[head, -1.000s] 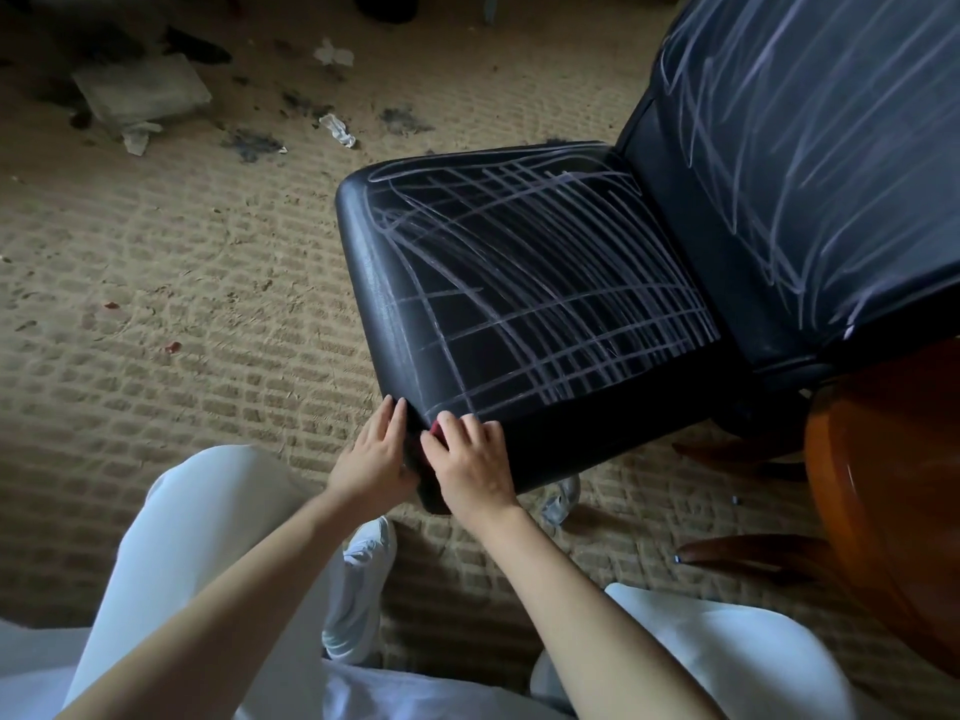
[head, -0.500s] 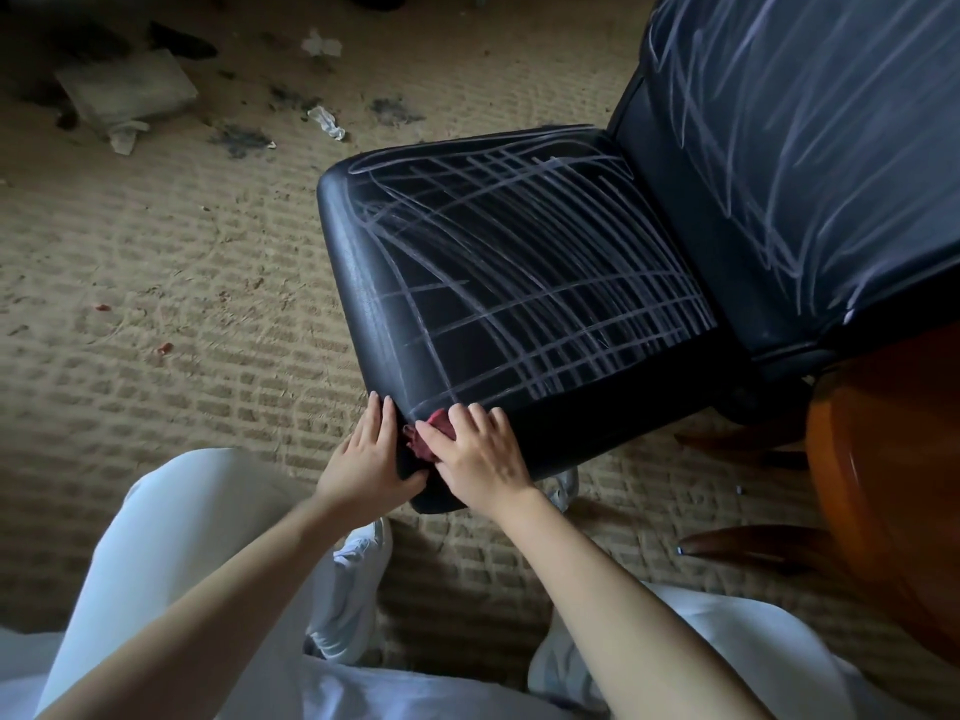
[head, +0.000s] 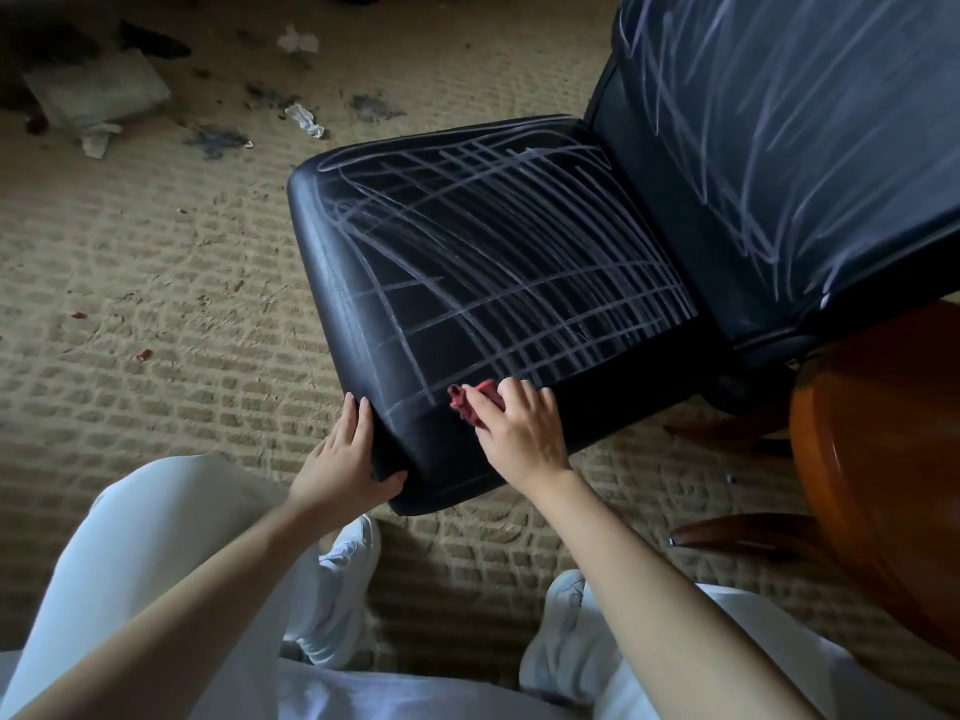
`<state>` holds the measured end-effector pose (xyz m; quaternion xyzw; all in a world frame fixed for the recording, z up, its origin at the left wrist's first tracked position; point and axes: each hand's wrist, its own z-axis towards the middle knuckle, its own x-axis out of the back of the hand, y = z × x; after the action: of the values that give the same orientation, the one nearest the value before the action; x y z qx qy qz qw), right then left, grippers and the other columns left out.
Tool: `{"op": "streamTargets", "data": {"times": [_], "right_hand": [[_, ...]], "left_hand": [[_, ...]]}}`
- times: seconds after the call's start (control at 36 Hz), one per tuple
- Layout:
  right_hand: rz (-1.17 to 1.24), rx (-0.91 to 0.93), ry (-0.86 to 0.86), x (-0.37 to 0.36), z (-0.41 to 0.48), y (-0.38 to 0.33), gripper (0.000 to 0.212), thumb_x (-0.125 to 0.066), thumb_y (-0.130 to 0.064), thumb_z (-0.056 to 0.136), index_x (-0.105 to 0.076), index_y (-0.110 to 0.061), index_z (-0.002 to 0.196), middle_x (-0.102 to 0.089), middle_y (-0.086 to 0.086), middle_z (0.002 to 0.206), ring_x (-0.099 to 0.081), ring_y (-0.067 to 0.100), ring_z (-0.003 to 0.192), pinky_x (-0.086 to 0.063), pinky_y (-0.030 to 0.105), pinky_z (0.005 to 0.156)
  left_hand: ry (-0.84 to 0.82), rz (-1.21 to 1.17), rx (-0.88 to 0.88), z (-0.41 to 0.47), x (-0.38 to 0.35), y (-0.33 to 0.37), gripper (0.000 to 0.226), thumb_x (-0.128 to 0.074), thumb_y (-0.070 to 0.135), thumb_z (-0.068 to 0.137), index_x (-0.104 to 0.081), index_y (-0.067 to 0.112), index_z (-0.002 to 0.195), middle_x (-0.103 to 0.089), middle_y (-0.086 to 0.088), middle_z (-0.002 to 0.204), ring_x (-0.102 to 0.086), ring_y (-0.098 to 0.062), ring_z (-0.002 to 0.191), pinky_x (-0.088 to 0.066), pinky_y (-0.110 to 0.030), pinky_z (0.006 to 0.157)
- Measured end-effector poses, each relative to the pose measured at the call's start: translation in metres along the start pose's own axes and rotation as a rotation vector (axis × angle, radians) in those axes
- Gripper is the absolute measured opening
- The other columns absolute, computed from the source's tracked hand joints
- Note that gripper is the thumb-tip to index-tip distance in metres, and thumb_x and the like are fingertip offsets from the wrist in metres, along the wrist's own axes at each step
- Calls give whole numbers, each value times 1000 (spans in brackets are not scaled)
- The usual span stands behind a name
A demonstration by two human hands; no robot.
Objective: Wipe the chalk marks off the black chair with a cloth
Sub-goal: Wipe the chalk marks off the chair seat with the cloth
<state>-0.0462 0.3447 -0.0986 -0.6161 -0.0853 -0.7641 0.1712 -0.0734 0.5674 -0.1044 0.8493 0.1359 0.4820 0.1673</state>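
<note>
The black chair (head: 467,262) stands in front of me, its seat and backrest (head: 789,148) crossed with many white chalk lines. My right hand (head: 519,433) presses a small red cloth (head: 475,402) onto the near edge of the seat, fingers curled over it; most of the cloth is hidden under the hand. My left hand (head: 343,454) holds the seat's near left corner, fingers flat along the side and thumb under the front edge.
A round orange-brown wooden table (head: 883,459) with curved legs crowds the right side. Beige patterned carpet (head: 156,304) lies around the chair, with paper scraps (head: 306,119) and dark debris at far left. My white-trousered legs and white shoes are below.
My right hand has slid right along the seat's front edge with the red cloth. My left hand has shifted to the corner, and the two hands are now apart.
</note>
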Motion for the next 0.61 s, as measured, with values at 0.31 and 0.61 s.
{"op": "streamTargets", "data": {"times": [0.31,0.61], "right_hand": [[-47,-85,7,2,-1,35,45,-79,-16,68,-69,-16,112,-55,10,84,-56,29,75,-44,38,64],[-4,-115,66,-3,-5,25,39,-69,-12,72,-66,-16,111,-56,11,86,-55,30,75,-41,38,63]], "left_hand": [[-3,34,12,2,0,-1,105,-55,57,85,15,14,150,20,-9,158,-9,-22,148,-20,-31,115],[-27,-1,-1,10,0,-11,107,-59,54,84,18,18,150,23,-1,157,-8,-19,148,-20,-32,116]]}}
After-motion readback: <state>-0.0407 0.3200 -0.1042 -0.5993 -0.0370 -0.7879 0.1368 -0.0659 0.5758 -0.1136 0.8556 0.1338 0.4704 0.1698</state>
